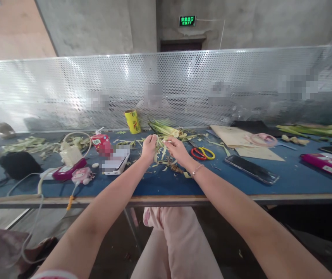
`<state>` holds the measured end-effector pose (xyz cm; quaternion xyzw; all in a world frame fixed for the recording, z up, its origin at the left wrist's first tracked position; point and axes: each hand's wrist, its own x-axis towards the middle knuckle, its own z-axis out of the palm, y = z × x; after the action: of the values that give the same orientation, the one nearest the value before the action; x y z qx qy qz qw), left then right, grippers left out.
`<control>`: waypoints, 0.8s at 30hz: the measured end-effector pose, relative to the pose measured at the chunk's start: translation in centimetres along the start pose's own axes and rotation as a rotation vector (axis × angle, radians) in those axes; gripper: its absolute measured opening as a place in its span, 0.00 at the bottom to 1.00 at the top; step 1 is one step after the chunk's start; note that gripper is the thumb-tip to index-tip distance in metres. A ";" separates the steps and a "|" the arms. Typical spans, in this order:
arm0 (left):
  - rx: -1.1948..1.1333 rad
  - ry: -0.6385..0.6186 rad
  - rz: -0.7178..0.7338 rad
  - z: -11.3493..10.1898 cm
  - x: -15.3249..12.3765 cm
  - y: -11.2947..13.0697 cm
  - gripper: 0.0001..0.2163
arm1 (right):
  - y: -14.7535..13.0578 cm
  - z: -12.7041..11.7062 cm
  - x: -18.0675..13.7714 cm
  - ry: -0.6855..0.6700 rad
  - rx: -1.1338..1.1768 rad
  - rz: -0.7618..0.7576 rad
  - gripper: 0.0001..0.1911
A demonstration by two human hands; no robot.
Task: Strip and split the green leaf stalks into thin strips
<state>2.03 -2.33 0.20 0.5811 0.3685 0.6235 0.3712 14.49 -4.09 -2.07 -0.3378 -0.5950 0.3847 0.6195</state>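
My left hand [150,147] and my right hand [176,149] are close together above the blue tabletop. The fingers of both are closed in a pinch on thin, pale green plant strips [160,146]; the exact kind is too small to tell. Just behind them lies a bundle of green leafy stalks [167,130] with a pale cut end. Scraps and peelings are scattered under and around my hands. Right of my right hand rest scissors [203,153] with one red and one yellow handle loop.
A yellow can-like roll [132,121] stands behind my left hand. Left are a red pouch [102,143], a white device [116,161] and cabled power banks [69,169]. Right are a phone [251,169], tan card sheets [250,149] and a magenta case [328,164]. A perforated metal screen [113,77] backs the table.
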 end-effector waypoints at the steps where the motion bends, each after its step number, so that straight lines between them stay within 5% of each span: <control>1: 0.008 -0.002 0.017 0.0 -0.1 0.1 0.17 | 0.0 0.0 0.1 0.024 0.000 -0.004 0.16; 8: -0.005 -0.157 0.005 0.3 -0.6 0.8 0.15 | 0.0 -0.8 0.8 0.248 0.135 0.029 0.19; 11: -0.016 -0.133 -0.001 0.3 -0.7 1.1 0.15 | -0.2 -0.9 1.0 0.299 0.181 0.067 0.21; 24: -0.188 0.191 -0.091 -0.2 0.7 0.7 0.12 | -0.7 0.1 -0.1 -0.058 -0.022 -0.029 0.16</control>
<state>1.80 -2.08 1.15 0.4643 0.3680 0.6903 0.4153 14.49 -4.53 -1.46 -0.3246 -0.6218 0.3788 0.6038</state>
